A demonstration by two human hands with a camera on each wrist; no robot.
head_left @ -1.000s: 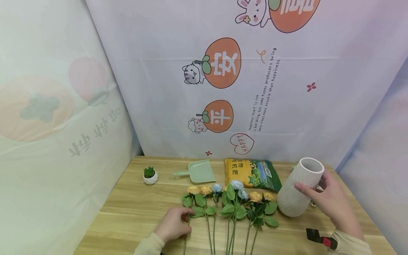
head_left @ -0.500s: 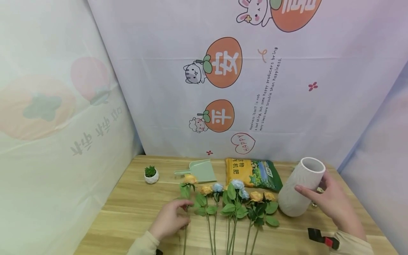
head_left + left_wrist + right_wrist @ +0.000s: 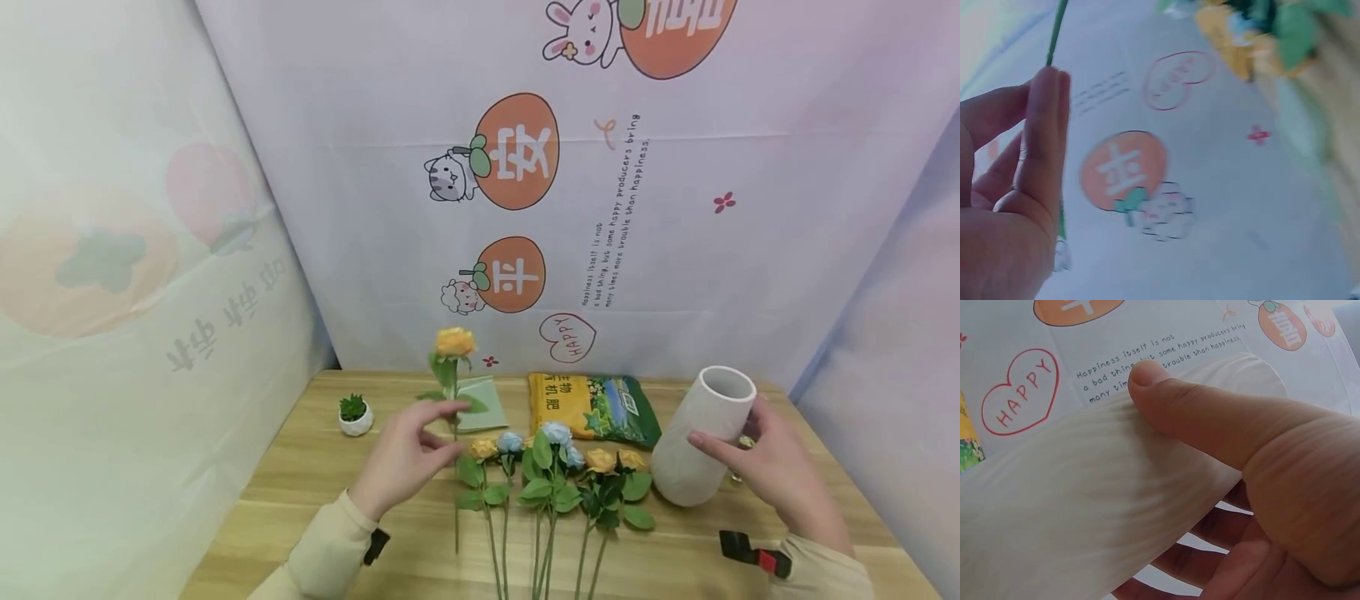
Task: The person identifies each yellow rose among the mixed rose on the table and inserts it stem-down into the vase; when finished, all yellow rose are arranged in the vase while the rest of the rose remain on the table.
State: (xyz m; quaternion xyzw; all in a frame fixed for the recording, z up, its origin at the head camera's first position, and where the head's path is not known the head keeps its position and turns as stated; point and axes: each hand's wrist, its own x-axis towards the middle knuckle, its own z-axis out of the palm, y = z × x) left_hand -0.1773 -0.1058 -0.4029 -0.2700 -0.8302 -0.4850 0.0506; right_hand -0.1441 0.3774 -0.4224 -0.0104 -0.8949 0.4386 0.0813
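Your left hand is pinching a long-stemmed yellow rose between thumb and fingers, its bloom pointing up near the frame's center. At lower right, your right hand is gripping a white vase. More yellow and blue roses are lying at bottom center on the counter; beyond them, a pale green dustpan and a yellow-and-green bag are resting.

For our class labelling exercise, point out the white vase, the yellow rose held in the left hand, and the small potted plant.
White vase (image 3: pixel 684 460), head view, on the side of its body.
Held yellow rose (image 3: pixel 455 342), head view, on its bloom.
Small potted plant (image 3: pixel 356 422), head view, on its white pot.
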